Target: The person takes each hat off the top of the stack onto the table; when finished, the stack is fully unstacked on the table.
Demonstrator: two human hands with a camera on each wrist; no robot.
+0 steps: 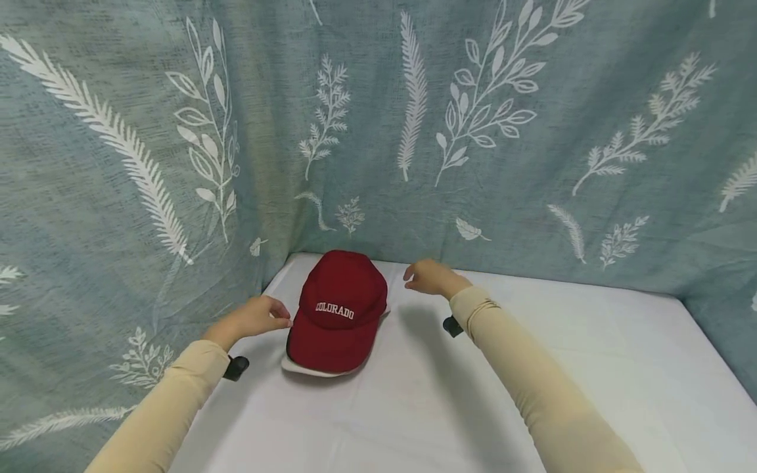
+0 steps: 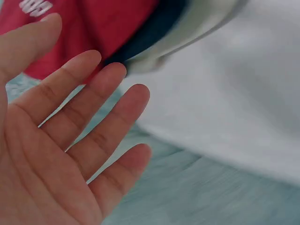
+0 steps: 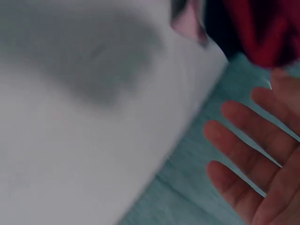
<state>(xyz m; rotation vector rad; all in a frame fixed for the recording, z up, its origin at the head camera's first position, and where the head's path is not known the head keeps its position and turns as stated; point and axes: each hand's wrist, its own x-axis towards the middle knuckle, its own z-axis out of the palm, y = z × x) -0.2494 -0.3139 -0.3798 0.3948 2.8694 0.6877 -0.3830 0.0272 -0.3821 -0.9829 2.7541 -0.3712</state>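
Observation:
A red baseball cap (image 1: 342,282) with white COLORADO lettering lies on top of a small stack, its brim toward me. Under it a dark navy layer (image 2: 161,30) and a cream brim (image 1: 313,372) stick out along the edge. My left hand (image 1: 254,318) is at the left side of the brim, fingertips right at its edge in the head view. In the left wrist view its fingers are spread and fairly straight. To the right of the crown hovers my right hand (image 1: 434,277), apart from the caps, its fingers loosely extended and holding nothing.
The caps lie toward the back left of a table with a white cover (image 1: 568,368). A blue-green curtain (image 1: 378,131) with white leaf prints hangs behind the table and along its left side. Dark wrist cameras (image 1: 453,326) sit under both beige sleeves (image 1: 532,381).

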